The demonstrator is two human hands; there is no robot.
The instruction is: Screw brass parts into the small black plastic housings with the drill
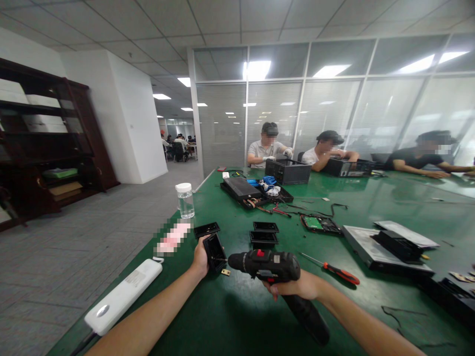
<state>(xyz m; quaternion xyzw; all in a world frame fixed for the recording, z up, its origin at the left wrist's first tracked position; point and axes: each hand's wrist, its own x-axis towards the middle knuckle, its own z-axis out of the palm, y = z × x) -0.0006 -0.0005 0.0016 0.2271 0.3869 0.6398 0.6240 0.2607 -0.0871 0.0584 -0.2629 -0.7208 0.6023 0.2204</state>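
My left hand (201, 258) grips a black rectangular open housing (215, 247), tilted with its hollow side toward the drill. A black cordless drill (272, 265) with red buttons lies level in my right hand (299, 286), fingers closed around its grip. Its thin bit reaches left to the housing's lower right side; whether it touches a screw is too small to tell. Just below lies a small tan plate with holes (225, 272). A similar black housing (207, 229) rests behind my left hand, and two more black housings (264, 238) lie beyond the drill.
An orange-handled screwdriver (339, 273) lies right of the drill. A white power strip (126, 294) and a water jar (185, 200) stand along the left edge. Opened electronics (241, 192), a circuit board (315, 223) and a metal case (371, 247) lie farther off. Several people sit opposite.
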